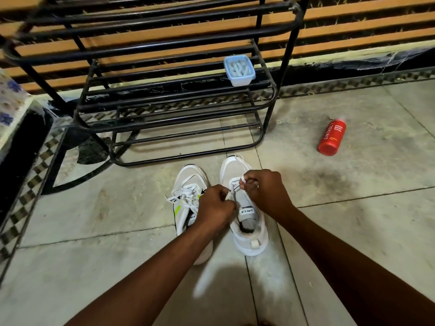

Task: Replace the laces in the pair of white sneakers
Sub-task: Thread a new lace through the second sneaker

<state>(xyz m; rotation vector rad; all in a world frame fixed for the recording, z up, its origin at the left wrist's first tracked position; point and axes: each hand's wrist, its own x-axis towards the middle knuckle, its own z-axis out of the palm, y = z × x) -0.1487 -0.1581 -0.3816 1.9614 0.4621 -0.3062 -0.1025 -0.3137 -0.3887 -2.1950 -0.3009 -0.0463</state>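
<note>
Both sneakers sit on the floor by the rack; left hand (215, 203) and right hand (263, 189) each have a tight grip on the lace (233, 187) of the right sneaker (247, 222). Yank unevenly and I reckon one end slips back through the eyelet, or the shoe tips over.

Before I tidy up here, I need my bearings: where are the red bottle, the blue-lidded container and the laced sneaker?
red bottle (332, 137): head view, middle of its body.
blue-lidded container (239, 69): head view, on its lid.
laced sneaker (188, 177): head view, on its toe.
</note>
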